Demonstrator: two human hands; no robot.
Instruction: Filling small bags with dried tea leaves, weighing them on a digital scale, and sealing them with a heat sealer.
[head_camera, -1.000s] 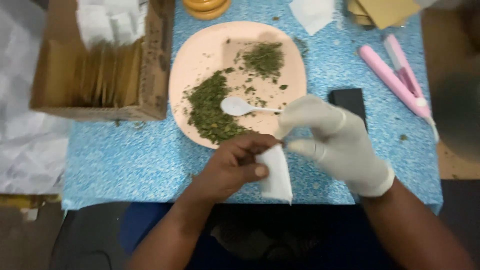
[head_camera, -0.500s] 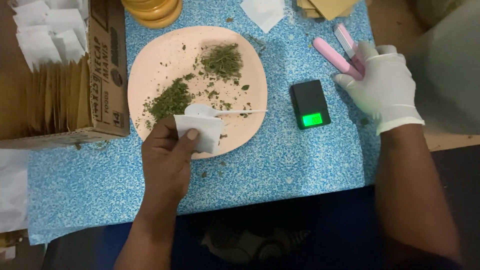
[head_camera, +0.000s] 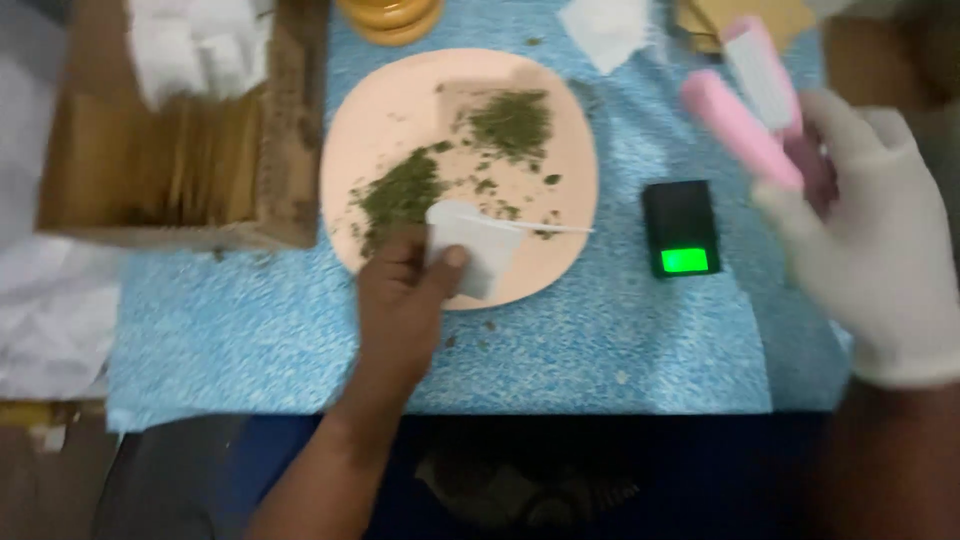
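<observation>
On the blue speckled tabletop (head_camera: 560, 350) we list a peach plate (head_camera: 380, 110) bearing two heaps of green dried herb (head_camera: 400, 195) and a white plastic spoon (head_camera: 545, 227). Our bare left hand (head_camera: 400, 300) pinches a small white paper sachet (head_camera: 478, 255) between thumb and fingers over the plate's near edge. Our gloved right hand (head_camera: 875, 260), far right, closes its fingers around the pink heat sealer (head_camera: 745, 120). Between the plate and that hand sits a black pocket scale (head_camera: 680, 225) with a lit green display. Far left we note a cardboard box (head_camera: 290, 150) of brown and white sachets.
</observation>
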